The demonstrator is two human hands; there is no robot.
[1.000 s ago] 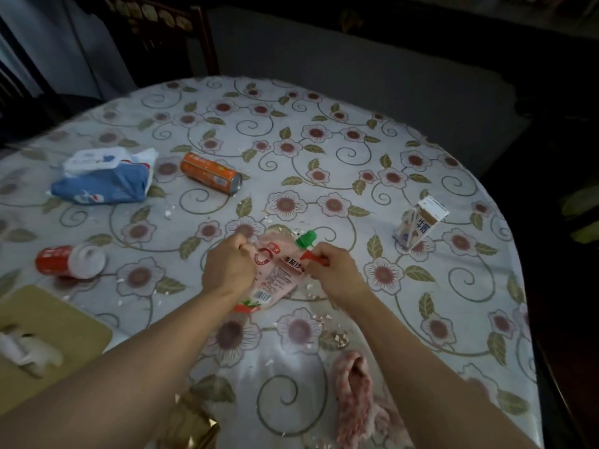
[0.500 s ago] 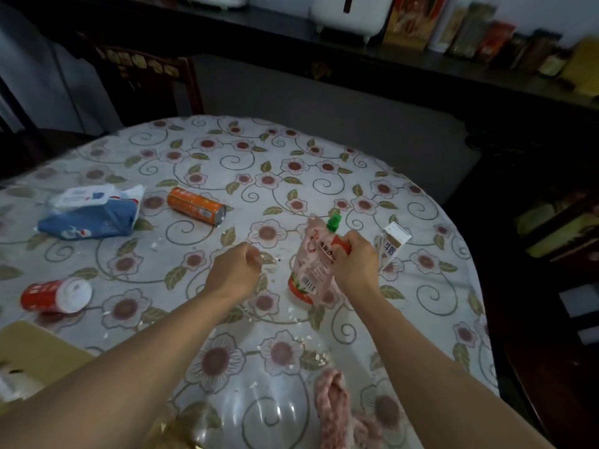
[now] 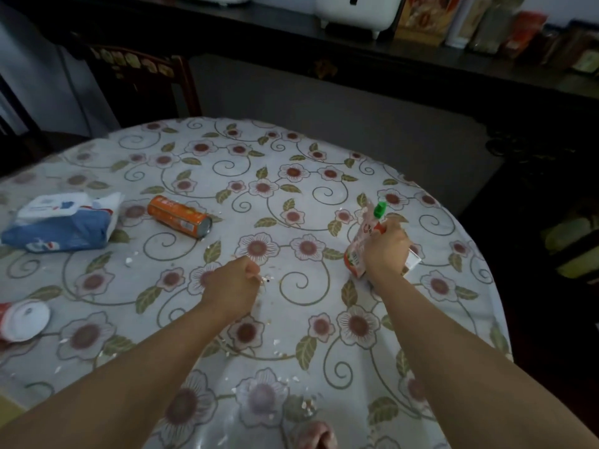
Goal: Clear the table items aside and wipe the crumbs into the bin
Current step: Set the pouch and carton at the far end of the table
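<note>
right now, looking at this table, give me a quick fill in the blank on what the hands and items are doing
1. The right hand grips a pink pouch with a ____ cap.
2. The orange can is lying on its ____.
3. The left hand is curled into a ____ over the crumbs.
4. The blue tissue pack sits to the ____ of the orange can.

Missing words: green; side; fist; left
</note>
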